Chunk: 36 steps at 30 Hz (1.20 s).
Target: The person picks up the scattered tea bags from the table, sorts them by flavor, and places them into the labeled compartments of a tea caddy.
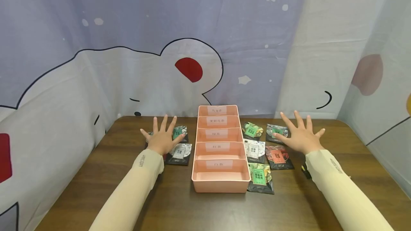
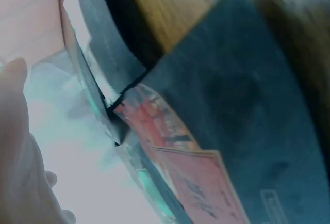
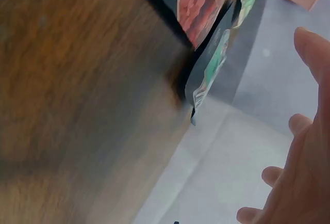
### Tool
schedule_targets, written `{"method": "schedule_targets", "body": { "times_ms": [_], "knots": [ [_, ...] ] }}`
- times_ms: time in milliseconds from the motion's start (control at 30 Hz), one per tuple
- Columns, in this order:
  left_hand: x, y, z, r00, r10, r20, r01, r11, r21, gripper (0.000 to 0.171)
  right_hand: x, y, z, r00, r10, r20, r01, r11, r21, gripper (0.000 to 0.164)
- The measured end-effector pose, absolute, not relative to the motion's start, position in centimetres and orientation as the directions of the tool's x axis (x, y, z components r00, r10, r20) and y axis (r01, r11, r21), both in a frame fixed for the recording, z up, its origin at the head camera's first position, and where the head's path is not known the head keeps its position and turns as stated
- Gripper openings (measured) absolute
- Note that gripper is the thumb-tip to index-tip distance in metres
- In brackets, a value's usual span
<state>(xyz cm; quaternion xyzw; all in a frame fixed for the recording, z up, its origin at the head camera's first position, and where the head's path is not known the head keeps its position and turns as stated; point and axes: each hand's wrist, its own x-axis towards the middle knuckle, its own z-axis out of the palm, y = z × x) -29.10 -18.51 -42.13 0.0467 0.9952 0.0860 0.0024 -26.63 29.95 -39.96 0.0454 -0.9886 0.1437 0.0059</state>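
My left hand is spread with straight fingers over several tea packets left of the pink divided box. Partly beneath it lie a white-labelled packet and a green-labelled packet. In the left wrist view a red-labelled packet is close by; the head view mostly hides it behind the hand. My right hand, fingers also fanned out, is nearest a green-labelled packet and a red-labelled packet. Neither hand holds anything. The box has a row of compartments with white labels.
Right beside the box lie a green packet, a white packet and another green packet. A small black and yellow object is partly hidden by the right sleeve. A patterned curtain hangs behind the wooden table.
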Motion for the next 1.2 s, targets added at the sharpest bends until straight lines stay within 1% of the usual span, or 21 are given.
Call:
{"method": "schedule_targets", "body": {
  "times_ms": [200,367,500,567,700,800,900,967,1100,1200],
  "knots": [
    [-28.4,-18.2,-41.3,-0.994,0.108,0.017,0.109,0.979,0.174,0.085,-25.6,29.6,-39.9,-0.994,-0.099,0.036,-0.105,0.941,-0.322,0.095],
    [-27.4,-17.9,-40.3,-0.988,0.138,0.069,0.150,0.968,0.203,0.083,-24.2,28.9,-39.4,-0.991,-0.113,0.074,-0.132,0.926,-0.352,0.090],
    [-26.4,-17.8,-39.6,-0.975,0.181,0.130,0.205,0.959,0.198,0.082,-22.9,28.2,-38.9,-0.985,-0.124,0.117,-0.161,0.901,-0.402,0.085],
    [-25.8,-17.6,-39.3,-0.964,0.208,0.165,0.237,0.953,0.187,0.082,-22.2,27.8,-38.7,-0.981,-0.127,0.149,-0.180,0.882,-0.436,0.081],
    [-24.5,-17.4,-38.8,-0.930,0.267,0.251,0.311,0.938,0.156,0.081,-21.0,27.1,-38.2,-0.969,-0.125,0.215,-0.218,0.841,-0.495,0.067],
    [-23.6,-17.1,-38.8,-0.903,0.308,0.300,0.358,0.925,0.125,0.081,-20.2,26.7,-38.1,-0.967,-0.122,0.225,-0.229,0.805,-0.547,0.059],
    [-22.8,-16.7,-38.8,-0.881,0.347,0.323,0.397,0.912,0.103,0.080,-19.3,26.3,-38.1,-0.973,-0.129,0.192,-0.221,0.766,-0.604,0.052],
    [-22.4,-16.4,-39.0,-0.869,0.368,0.332,0.420,0.903,0.097,0.079,-18.9,26.1,-38.3,-0.980,-0.135,0.143,-0.196,0.728,-0.657,0.049],
    [-21.5,-15.9,-39.3,-0.859,0.393,0.329,0.448,0.887,0.110,0.077,-18.3,25.7,-39.0,-0.991,-0.135,0.025,-0.106,0.636,-0.764,0.046],
    [-21.0,-15.6,-39.5,-0.861,0.402,0.311,0.456,0.882,0.123,0.076,-18.0,25.4,-39.5,-0.990,-0.129,-0.051,-0.033,0.574,-0.818,0.044]
  ]
}}
